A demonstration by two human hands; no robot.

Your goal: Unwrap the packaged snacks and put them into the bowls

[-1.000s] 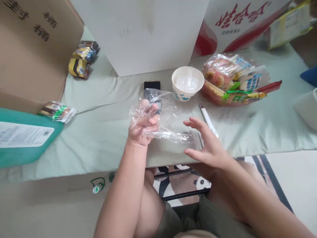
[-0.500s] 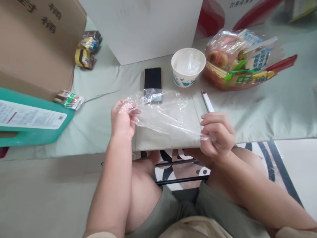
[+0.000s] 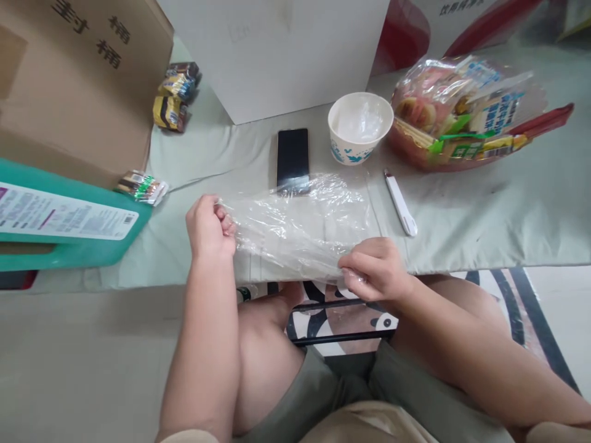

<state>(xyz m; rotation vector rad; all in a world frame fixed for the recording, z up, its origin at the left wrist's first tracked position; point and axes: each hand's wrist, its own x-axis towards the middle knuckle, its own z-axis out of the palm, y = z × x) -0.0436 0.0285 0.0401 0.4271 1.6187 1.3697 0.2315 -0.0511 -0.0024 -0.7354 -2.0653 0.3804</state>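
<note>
A crinkled sheet of clear plastic film (image 3: 300,227), perhaps a bag, stretches between my hands above the table's front edge. My left hand (image 3: 210,226) is closed on its left end. At the lower right corner, my right hand (image 3: 376,267) pinches it between thumb and fingers. The film's far edge overlaps the near end of a black phone (image 3: 293,154) lying on the cloth. Beyond my right hand lies a white utility knife (image 3: 401,206). A white paper bowl with blue print (image 3: 353,147) stands behind, with some clear plastic inside.
A basket of packaged snacks (image 3: 443,154) sits at the back right. A white box (image 3: 295,61) stands behind the phone. To the left are a cardboard box (image 3: 83,92), a green jug (image 3: 111,240) and several small wrapped snacks (image 3: 170,114). The cloth-covered table (image 3: 484,227) ends above my knees.
My left hand has moved left and closed into a fist. My right hand has come left and nearer to me, uncovering the whole utility knife. The film is now spread lower and flatter.
</note>
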